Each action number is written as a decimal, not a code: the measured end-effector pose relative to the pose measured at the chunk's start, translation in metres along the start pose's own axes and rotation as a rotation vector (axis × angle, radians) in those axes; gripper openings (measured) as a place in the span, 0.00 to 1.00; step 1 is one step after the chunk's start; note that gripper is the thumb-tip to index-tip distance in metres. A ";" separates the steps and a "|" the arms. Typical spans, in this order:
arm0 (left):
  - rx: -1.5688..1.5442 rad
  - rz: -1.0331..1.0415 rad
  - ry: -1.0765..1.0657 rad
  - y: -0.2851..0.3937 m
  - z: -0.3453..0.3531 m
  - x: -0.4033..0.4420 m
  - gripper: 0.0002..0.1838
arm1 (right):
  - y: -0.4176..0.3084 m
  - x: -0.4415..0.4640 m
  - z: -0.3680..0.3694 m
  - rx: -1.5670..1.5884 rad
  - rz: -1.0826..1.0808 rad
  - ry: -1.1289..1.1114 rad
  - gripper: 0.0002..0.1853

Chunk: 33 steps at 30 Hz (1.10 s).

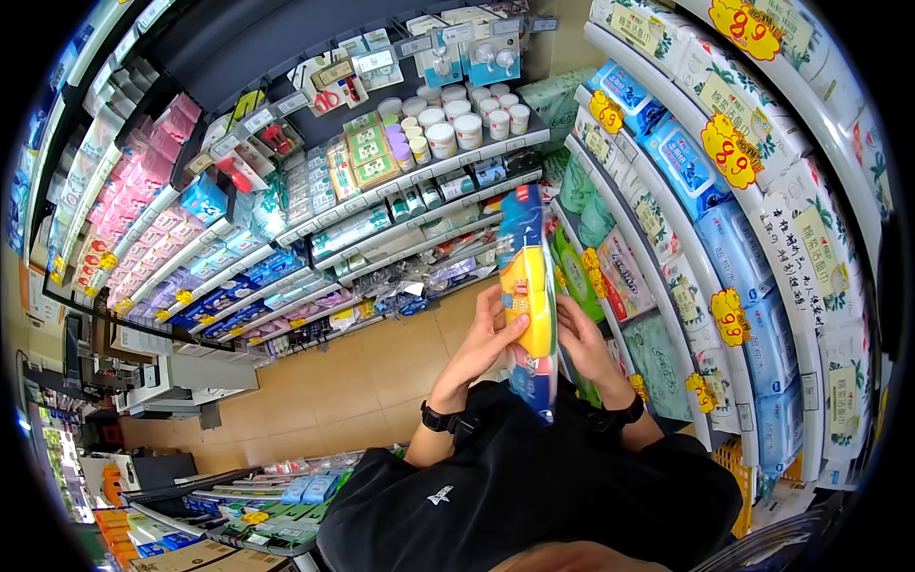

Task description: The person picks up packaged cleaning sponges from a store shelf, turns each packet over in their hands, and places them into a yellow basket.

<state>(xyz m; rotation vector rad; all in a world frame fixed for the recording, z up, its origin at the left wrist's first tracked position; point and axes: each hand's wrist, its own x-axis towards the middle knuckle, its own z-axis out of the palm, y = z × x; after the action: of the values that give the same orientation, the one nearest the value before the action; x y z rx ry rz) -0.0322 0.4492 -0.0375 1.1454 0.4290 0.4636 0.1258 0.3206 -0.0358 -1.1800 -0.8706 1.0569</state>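
A flat, long package in blue and yellow stands upright on edge in front of my chest. My left hand grips its left side, with the thumb lying across the yellow front. On the other side, my right hand holds the package near its back edge, its fingers partly hidden behind it. Both wrists wear black bands. Behind the package are the shelf ends and a green pack on a lower shelf to the right.
Shelves of white jars and small packs run across the front. Pink packs fill the left shelves. On the right, close by, stand racks of blue wipe packs with yellow price tags. Tiled floor shows at the lower left.
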 end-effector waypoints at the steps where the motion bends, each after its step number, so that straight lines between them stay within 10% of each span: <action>1: 0.029 0.007 0.025 0.005 0.003 -0.002 0.39 | -0.004 0.000 -0.001 0.016 -0.010 0.022 0.23; 23: 0.025 0.122 0.206 0.016 0.010 -0.012 0.18 | -0.029 -0.014 -0.023 0.001 -0.062 0.139 0.17; 33: 0.062 0.262 -0.185 0.006 0.049 -0.011 0.21 | -0.052 -0.114 -0.047 -0.136 -0.299 0.305 0.27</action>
<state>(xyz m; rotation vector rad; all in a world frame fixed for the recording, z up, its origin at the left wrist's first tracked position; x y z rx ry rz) -0.0155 0.4076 -0.0133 1.2991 0.1333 0.5689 0.1465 0.1956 0.0067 -1.2401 -0.8536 0.5648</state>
